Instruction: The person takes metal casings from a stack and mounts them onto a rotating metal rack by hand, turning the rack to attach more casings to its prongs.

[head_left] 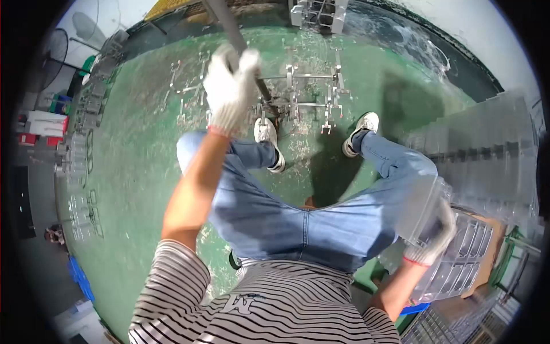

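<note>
My left hand, in a white knit glove, is up at the dark metal pole in front of me. Its fingers curl at the pole, which passes behind them and shows again below. Metal frame arms with small clips branch out from the pole's lower part, above the floor. Beside my right thigh, my gloved right hand is closed on a clear plastic piece, which is blurred. Under that hand stands an open cardboard box with clear plastic parts in rows.
Stacked translucent trays rise at my right. Clear parts on racks line the left side, with a fan behind. A metal fixture stands at the far edge of the green floor. My shoes flank the frame's base.
</note>
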A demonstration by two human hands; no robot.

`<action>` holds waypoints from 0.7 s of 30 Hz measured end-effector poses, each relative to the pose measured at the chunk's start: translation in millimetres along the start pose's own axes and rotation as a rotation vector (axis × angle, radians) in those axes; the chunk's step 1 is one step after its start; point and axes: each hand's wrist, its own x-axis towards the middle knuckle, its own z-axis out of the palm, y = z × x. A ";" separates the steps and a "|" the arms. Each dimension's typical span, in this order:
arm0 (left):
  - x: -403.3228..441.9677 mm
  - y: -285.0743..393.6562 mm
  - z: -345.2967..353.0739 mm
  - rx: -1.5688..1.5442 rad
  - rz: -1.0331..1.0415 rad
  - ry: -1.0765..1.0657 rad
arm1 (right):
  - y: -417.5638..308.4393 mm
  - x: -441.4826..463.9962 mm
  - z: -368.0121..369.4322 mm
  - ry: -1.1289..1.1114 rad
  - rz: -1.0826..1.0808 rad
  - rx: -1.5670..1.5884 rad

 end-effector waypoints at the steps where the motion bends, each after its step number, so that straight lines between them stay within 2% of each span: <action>1: -34.6 -4.3 1.2 -0.136 -0.041 -0.266 | -20.9 -2.6 41.7 -0.281 0.311 0.222; 2: -69.4 -8.7 2.4 -0.262 -0.123 -0.549 | -43.5 -9.7 89.8 -0.170 0.627 0.412; 3: -104.7 -13.4 3.5 -0.343 -0.221 -0.804 | 1.4 -6.1 113.6 -0.384 0.540 0.531; 4: -127.4 -5.5 12.4 -0.550 -0.585 -1.053 | -8.2 -14.0 143.6 -0.491 0.653 0.502; 5: -144.1 4.3 21.4 -0.685 -0.860 -1.121 | -7.2 -20.6 167.4 -0.488 0.815 0.348; 6: -157.4 -8.8 39.0 -0.786 -0.870 -1.217 | 28.9 -28.0 189.8 -0.484 0.701 0.321; 7: -160.8 -19.6 53.0 -0.733 -0.948 -1.186 | 22.6 -31.0 201.4 -0.498 0.723 0.246; 8: -160.4 -32.0 70.5 -0.675 -1.017 -1.154 | 42.1 -29.5 214.2 -0.464 0.889 0.373; 10: -171.8 -71.9 112.1 -0.731 -1.322 -1.078 | 87.1 -18.6 227.6 -0.616 0.966 0.643; 11: -172.4 -74.3 124.2 -0.637 -1.364 -1.020 | 105.4 -13.4 233.3 -0.644 1.019 0.656; 14: -173.3 -95.7 153.8 -0.543 -1.368 -0.943 | 156.4 7.2 251.2 -0.743 1.189 0.620; 16: -179.4 -111.3 166.5 -0.450 -1.180 -1.019 | 193.1 14.1 257.1 -0.693 1.285 0.668; 18: -169.1 -135.8 179.6 0.042 -0.869 -1.208 | 214.2 20.2 269.2 -0.638 1.311 0.679; 20: -168.5 -156.1 200.6 0.312 -0.690 -1.109 | 235.6 20.1 273.1 -0.643 1.296 0.662; 21: -165.4 -151.6 202.9 0.262 -0.674 -1.012 | 239.6 17.9 278.6 -0.623 1.255 0.713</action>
